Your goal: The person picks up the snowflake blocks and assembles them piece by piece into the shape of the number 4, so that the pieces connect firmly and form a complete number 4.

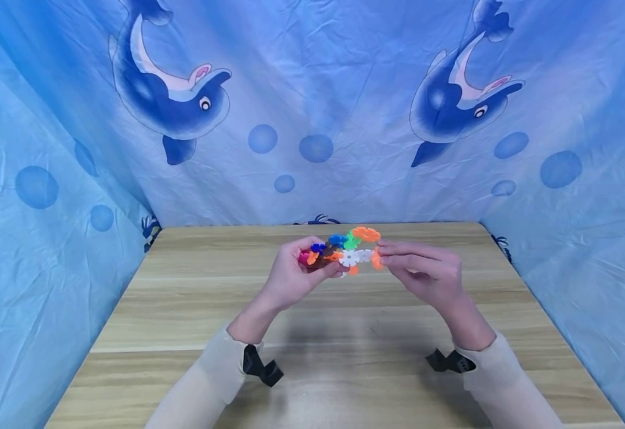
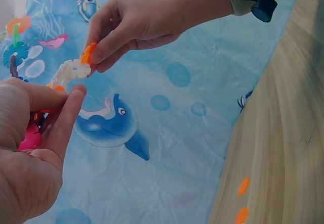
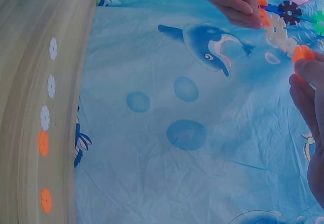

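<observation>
The right hand pinches an orange piece with its thumb and fingers. That piece is at the end of a short row of white pieces, which runs sideways from the right fingertips to the left hand. The left hand grips the rest of the toy, up between both hands. Loose white discs and orange discs lie on the table, apart from both.

Two hands, one disc cluster
</observation>
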The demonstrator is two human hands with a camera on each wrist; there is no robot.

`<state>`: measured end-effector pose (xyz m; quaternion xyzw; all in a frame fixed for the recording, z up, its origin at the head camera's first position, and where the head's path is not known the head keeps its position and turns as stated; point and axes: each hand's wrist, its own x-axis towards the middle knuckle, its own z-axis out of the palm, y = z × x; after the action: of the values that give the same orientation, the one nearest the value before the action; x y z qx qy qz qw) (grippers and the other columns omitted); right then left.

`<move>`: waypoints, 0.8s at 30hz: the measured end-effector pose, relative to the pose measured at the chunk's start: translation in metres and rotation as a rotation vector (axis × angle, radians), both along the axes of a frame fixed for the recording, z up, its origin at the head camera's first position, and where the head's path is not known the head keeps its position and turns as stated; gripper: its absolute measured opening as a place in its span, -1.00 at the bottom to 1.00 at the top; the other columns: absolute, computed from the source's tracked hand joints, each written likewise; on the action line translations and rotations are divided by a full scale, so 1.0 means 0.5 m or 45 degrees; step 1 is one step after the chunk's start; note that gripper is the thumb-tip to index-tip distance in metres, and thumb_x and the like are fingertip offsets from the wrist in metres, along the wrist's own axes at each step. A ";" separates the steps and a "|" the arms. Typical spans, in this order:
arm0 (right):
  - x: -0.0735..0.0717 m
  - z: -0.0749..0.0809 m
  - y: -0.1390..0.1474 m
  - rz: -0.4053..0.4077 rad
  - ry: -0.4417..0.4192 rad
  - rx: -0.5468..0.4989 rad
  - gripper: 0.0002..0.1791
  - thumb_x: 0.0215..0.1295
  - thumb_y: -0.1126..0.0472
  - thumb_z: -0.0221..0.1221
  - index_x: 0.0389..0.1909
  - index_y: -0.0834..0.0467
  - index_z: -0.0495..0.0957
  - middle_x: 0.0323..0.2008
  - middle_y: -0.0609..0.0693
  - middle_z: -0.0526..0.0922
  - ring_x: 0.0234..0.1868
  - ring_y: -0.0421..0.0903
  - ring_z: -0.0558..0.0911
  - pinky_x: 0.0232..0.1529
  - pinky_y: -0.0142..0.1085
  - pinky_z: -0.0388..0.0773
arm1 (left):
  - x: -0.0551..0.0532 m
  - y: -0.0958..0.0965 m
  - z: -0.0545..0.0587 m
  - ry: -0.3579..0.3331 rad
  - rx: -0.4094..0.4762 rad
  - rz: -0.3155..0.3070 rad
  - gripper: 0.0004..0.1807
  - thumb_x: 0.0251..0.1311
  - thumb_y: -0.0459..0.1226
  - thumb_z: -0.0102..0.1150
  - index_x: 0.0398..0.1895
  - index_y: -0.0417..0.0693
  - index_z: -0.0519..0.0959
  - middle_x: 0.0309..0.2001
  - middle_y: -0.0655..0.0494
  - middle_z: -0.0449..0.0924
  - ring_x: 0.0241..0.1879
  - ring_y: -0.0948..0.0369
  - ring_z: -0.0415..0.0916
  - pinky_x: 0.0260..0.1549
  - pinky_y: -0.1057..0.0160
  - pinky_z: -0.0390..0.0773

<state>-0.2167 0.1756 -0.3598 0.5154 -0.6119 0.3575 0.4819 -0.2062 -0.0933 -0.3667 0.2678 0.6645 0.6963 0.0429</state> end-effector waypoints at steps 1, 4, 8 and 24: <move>0.000 0.000 0.001 -0.022 -0.015 0.003 -0.77 0.42 0.25 0.39 -0.40 0.31 0.82 -0.32 0.26 0.84 -0.19 0.02 0.87 -0.20 -0.49 0.75 | 0.000 0.001 -0.001 -0.006 0.001 0.010 -0.73 0.31 -0.45 0.42 0.00 -0.36 0.60 -0.02 -0.34 0.74 -0.06 -0.12 0.83 -0.04 0.13 0.82; -0.002 0.000 0.002 -0.076 -0.052 0.008 -0.74 0.45 0.20 0.37 -0.40 0.27 0.83 -0.33 0.25 0.82 -0.27 0.06 0.85 -0.34 -0.47 0.71 | -0.001 0.004 -0.004 -0.011 0.001 0.042 -0.74 0.30 -0.43 0.43 -0.02 -0.35 0.61 -0.01 -0.33 0.73 -0.05 -0.06 0.84 -0.05 0.13 0.82; -0.004 -0.002 0.003 -0.092 -0.075 0.014 -0.75 0.45 0.20 0.37 -0.40 0.27 0.82 -0.34 0.23 0.82 -0.28 0.07 0.84 -0.10 -0.47 0.76 | -0.003 0.006 -0.006 -0.015 -0.010 0.072 -0.76 0.28 -0.46 0.43 -0.06 -0.37 0.60 0.00 -0.33 0.72 -0.04 -0.06 0.84 -0.07 0.13 0.82; 0.001 0.002 0.011 -0.134 -0.052 0.159 -0.70 0.48 0.17 0.34 -0.44 0.25 0.80 -0.39 0.17 0.84 -0.42 0.08 0.82 -0.54 -0.46 0.60 | -0.016 -0.001 -0.005 0.041 -0.031 0.020 -0.83 0.26 -0.55 0.39 -0.14 -0.40 0.61 -0.08 -0.38 0.75 -0.17 -0.06 0.86 -0.15 0.08 0.84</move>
<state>-0.2161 0.1809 -0.3588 0.5042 -0.6689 0.3033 0.4543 -0.2143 -0.0936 -0.3693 0.2731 0.6758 0.6840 0.0302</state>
